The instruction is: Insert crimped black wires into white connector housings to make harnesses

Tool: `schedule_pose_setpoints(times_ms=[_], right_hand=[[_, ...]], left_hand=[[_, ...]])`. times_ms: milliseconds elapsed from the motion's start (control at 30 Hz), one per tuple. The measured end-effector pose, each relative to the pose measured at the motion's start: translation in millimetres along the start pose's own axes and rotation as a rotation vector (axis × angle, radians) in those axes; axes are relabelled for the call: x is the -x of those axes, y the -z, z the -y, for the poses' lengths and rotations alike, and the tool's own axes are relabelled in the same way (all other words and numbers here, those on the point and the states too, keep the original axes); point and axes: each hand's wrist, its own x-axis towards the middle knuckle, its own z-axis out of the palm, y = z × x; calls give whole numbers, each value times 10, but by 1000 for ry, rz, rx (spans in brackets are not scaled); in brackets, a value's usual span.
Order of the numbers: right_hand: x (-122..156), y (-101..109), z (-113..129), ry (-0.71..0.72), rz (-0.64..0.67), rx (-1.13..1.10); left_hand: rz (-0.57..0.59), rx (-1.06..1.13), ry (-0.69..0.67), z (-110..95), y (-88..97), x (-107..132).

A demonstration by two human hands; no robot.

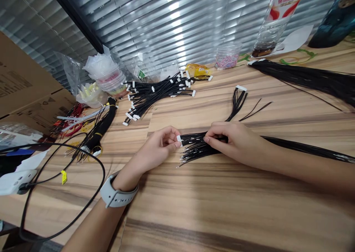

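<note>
Bright daylight pours through the metal window blinds (166, 26) beyond the hands, and the slats flare nearly white in a streak of glare well ahead of them. The wood-grain desk (222, 215) carries a soft sheen around the left hand (156, 148) and the right hand (235, 143), while only mild, soft-edged shadows lie beneath them and under the black wires (196, 148). The wide lens bends straight lines and stretches shapes toward the frame edges, tilting the plastic bottle (277, 19) far ahead of the right hand. Focus looks fairly sharp throughout, softening slightly at the corners, with no strong motion blur
</note>
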Motion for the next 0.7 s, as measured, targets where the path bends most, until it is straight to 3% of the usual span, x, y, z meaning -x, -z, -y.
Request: schedule_pose_setpoints(times_ms=[367,700], right_hand=[[-25,55,17,-45,65,-60],[-49,75,34,-38,104,-72]], left_hand=[[-21,-214,-109,14,-7,2],[-30,-274,-102,-24,-24,16]])
